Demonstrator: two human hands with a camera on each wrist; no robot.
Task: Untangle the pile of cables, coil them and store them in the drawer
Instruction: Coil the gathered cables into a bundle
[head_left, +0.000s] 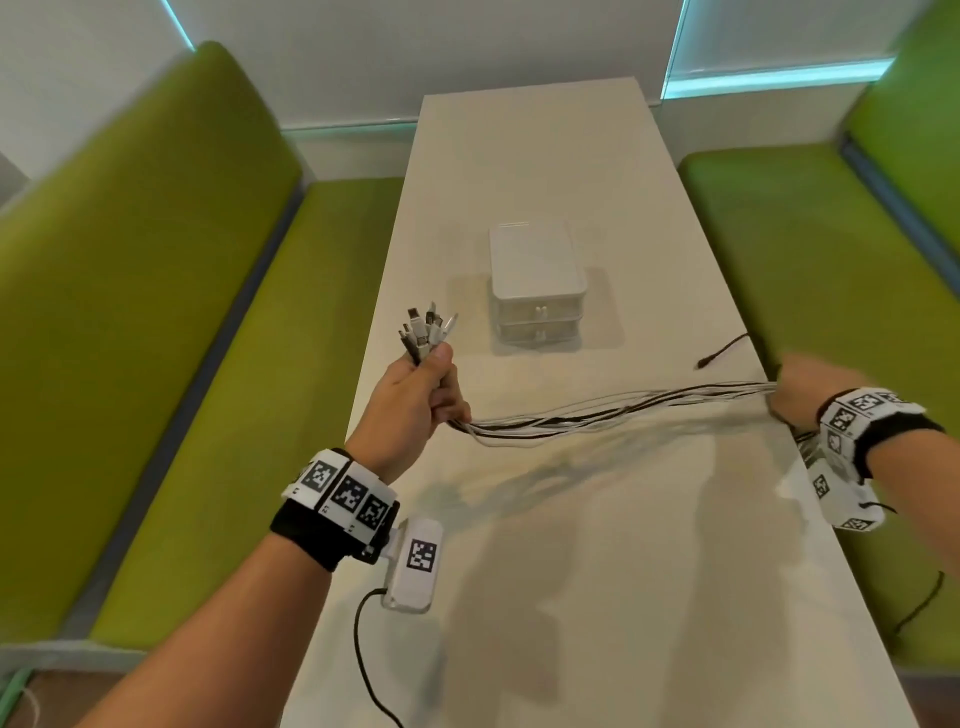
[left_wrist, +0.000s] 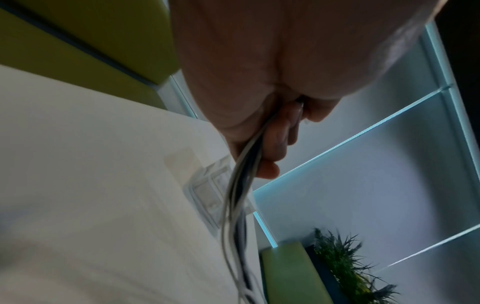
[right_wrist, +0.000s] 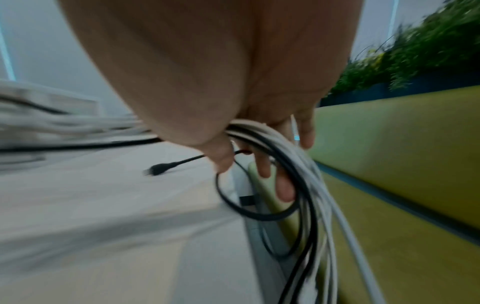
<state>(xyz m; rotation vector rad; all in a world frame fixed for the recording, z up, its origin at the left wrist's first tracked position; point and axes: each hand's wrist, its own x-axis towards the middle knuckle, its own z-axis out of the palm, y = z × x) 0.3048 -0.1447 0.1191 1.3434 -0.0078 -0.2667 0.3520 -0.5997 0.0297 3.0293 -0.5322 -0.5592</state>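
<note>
Left hand: your left hand (head_left: 415, 400) is a fist, fingers curled tight round the cables (head_left: 597, 415) just below their plugs (head_left: 426, 332), which fan out above the thumb.
Right hand: your right hand (head_left: 802, 392) is blurred in the head view; the right wrist view shows its fingers (right_wrist: 284, 189) hooked through several loops of white and black cable. Whether the thumb presses on the loops you cannot tell.
Cable span: the strands run together from fist to fist above the table (head_left: 597, 597), roughly parallel, with a slight twist and sag near the left fist.
Stray cable: one black cable end (head_left: 719, 353) lies on the table near the right hand, outside the bundle.
Drawer unit: the small two-drawer box (head_left: 537, 283) stands farther up the table, well apart from both hands; both drawers look closed.
Done: judged from this layout, untangling is largely complete and the plugs are gathered.
Left: finish the coil, collect the stray end, open a drawer, store the cables.
</note>
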